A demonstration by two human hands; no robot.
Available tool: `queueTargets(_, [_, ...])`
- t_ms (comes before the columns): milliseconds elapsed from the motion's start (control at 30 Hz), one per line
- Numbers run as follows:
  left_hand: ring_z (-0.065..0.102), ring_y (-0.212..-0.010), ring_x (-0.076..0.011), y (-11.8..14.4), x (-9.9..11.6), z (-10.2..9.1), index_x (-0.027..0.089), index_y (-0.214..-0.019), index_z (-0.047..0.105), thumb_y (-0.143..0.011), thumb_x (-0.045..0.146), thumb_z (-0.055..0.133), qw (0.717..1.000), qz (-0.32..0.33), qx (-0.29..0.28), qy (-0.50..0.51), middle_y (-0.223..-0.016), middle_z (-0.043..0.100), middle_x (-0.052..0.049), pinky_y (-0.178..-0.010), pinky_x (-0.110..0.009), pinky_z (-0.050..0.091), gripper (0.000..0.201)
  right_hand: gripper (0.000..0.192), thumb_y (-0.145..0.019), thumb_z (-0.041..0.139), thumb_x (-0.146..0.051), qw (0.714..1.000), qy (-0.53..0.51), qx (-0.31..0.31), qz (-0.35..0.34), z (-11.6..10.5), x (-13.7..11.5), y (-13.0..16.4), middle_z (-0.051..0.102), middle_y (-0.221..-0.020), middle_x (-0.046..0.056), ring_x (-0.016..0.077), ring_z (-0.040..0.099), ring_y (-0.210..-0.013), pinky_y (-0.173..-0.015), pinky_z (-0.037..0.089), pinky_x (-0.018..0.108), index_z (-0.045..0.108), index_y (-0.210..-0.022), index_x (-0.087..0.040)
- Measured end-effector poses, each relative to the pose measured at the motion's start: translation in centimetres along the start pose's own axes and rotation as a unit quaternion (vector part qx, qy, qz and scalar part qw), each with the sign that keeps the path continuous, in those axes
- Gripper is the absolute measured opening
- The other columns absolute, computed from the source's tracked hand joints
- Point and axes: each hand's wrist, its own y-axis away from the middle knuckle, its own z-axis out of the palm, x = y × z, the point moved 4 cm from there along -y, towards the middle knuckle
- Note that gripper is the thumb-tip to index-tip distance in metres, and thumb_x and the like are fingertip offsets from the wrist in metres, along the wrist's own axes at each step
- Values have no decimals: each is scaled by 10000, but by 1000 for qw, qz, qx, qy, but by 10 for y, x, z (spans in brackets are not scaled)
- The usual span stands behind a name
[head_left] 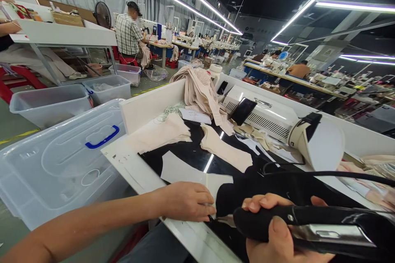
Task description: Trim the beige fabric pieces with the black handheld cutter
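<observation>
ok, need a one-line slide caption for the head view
Left hand pins a pale fabric piece on the glossy black worktable; right hand grips a black-handled tool.

The tool [308,226] in the right hand [277,234] is glossy black with a silver metal plate, and the fabric piece [191,172] under the left hand [187,201] is pale grey-white on a shiny black tabletop [191,152] with a white rim. The folded pieces [225,150] and the heap [200,88] are beige-pink; the lamp [317,141] is white with a black band. The bin lid [61,164] is clear with a blue handle [102,139], a co-worker's shirt [128,35] is checked white and dark, and the stools [18,78] are red.
</observation>
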Motion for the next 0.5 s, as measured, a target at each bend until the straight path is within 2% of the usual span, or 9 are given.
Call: queueTargets(500, [684,-987,-187,0,2,-2,74,-1131,707,-1061,256,567,1000,4,3,-14,-1020,713,-101,-1069,-293,518,240,695,-746,856,-281,1000,1,10,-13,2,0,-1,671,-755,-52,148,586,-579,-525,604,332,532,-1360,-287])
